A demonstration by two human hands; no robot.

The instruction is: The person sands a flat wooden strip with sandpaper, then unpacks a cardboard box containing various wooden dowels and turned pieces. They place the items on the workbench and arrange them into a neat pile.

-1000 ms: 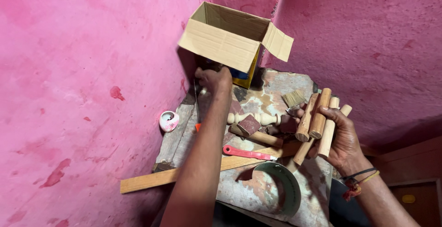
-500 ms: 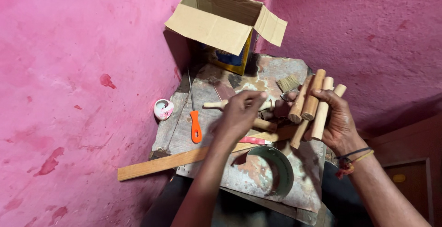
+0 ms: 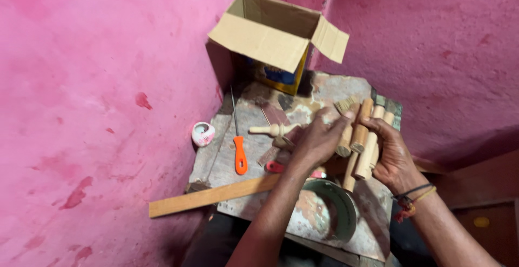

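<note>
We see the right hand [image 3: 393,156] clenched around a bundle of wooden dowels [image 3: 363,140] — several light-coloured round sticks held upright and slightly fanned above the right side of the worn table [image 3: 238,132]. The left hand [image 3: 316,140] reaches across to that bundle, its fingertips touching the sticks' upper ends; whether it actually grips one we cannot tell. Just left of this hand a turned wooden peg [image 3: 270,130] lies on the table, and beside it a tool with an orange handle [image 3: 240,154], its thin metal shaft pointing toward the back. A long wooden strip [image 3: 213,195] lies along the front edge, jutting out to the left. As for containers, an open cardboard box [image 3: 273,34] stands tilted at the back corner against the pink wall [image 3: 92,83], flaps spread — its inside is dark and we cannot make out any contents. A round metal bowl [image 3: 332,215] sits near the front, under the left forearm, with a rusty, stained bottom. A small white cup [image 3: 203,134] rests at the table's left edge.
</note>
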